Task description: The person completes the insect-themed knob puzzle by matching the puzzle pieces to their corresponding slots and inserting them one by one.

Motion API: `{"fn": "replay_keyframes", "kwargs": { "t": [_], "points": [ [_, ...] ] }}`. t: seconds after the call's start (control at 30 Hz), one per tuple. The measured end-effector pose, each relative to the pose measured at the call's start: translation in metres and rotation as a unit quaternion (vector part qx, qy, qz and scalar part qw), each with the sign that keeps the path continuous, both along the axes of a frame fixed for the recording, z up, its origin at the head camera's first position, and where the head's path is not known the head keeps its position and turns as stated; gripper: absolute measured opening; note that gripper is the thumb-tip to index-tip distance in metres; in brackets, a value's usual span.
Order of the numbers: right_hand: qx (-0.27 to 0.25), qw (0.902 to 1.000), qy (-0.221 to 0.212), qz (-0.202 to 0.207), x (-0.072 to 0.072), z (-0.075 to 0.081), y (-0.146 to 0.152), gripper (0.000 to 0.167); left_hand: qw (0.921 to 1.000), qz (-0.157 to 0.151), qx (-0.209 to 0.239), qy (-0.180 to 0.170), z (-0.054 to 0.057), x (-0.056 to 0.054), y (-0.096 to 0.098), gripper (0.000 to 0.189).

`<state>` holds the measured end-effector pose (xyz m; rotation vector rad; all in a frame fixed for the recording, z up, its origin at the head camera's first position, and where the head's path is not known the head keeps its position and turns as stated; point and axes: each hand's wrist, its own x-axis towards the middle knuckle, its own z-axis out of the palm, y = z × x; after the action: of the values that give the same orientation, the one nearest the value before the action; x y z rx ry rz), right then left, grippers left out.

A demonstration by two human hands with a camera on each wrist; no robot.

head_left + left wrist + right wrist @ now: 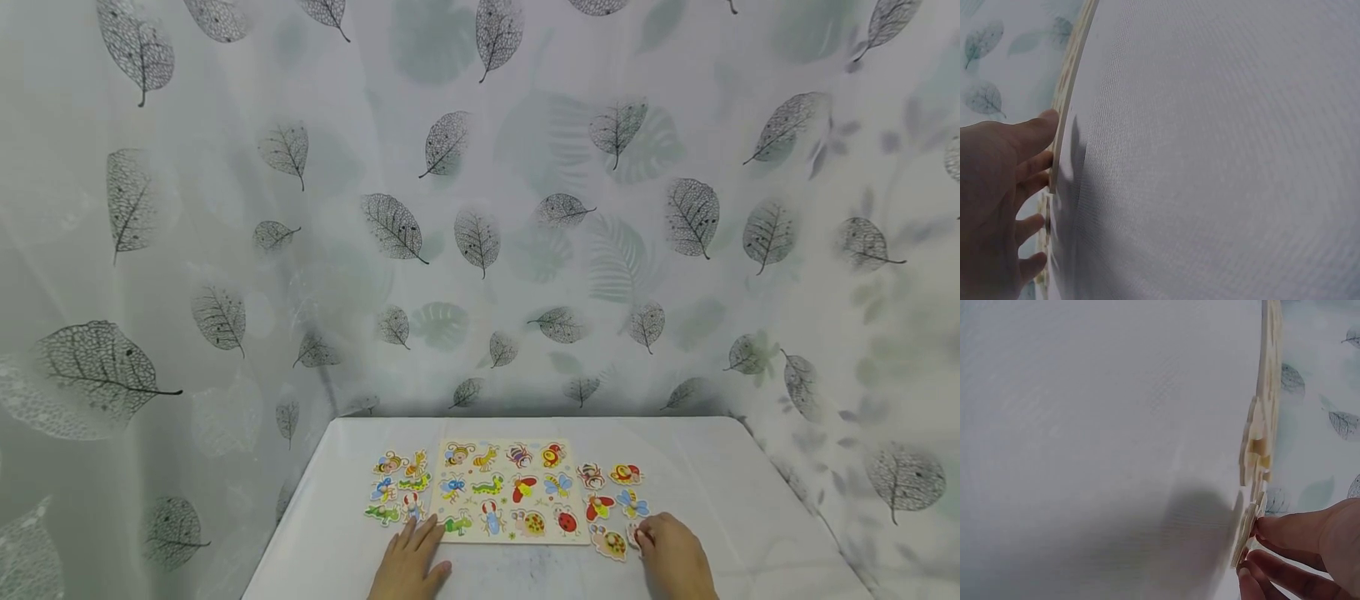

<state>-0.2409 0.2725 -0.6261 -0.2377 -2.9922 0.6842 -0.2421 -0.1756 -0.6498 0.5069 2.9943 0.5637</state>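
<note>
A flat wooden insect puzzle board [504,543], printed with colourful bugs, lies on the white table. My left hand [408,557] rests with its fingers spread at the board's lower left corner, its thumb by the edge in the left wrist view. At the lower right, my right hand [677,554] pinches a small puzzle piece [634,537] that shows some red; the hand covers most of it. In the right wrist view, thumb and fingertips meet at that wooden piece [1245,534], close over the tabletop. A snail piece [608,542] lies just left of it.
More pieces lie right of the board, among them a spider [591,476], a red beetle [599,507] and a blue-winged bee [632,503]. Left of it are several others, including a green grasshopper [382,513] and a stag beetle [412,505]. A leaf-print curtain [517,275] hangs behind.
</note>
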Motion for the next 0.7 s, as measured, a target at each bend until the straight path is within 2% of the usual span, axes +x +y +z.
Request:
{"fn": "replay_keyframes", "kwargs": {
  "t": [0.17,0.4,0.7],
  "points": [
    [0.007,0.9994,0.032,0.008,0.0,0.009,-0.006,0.006,1.0,0.003,-0.002,-0.008,0.0,-0.001,0.0,0.066],
    [0.011,0.9952,0.091,0.034,-0.004,0.025,-0.029,0.006,0.9999,0.004,0.013,-0.004,0.008,0.003,0.0,0.067],
    [0.008,0.9918,0.114,0.058,-0.015,0.031,-0.051,0.005,1.0,-0.001,0.009,0.003,0.006,0.002,0.002,0.066]
  ]
}}
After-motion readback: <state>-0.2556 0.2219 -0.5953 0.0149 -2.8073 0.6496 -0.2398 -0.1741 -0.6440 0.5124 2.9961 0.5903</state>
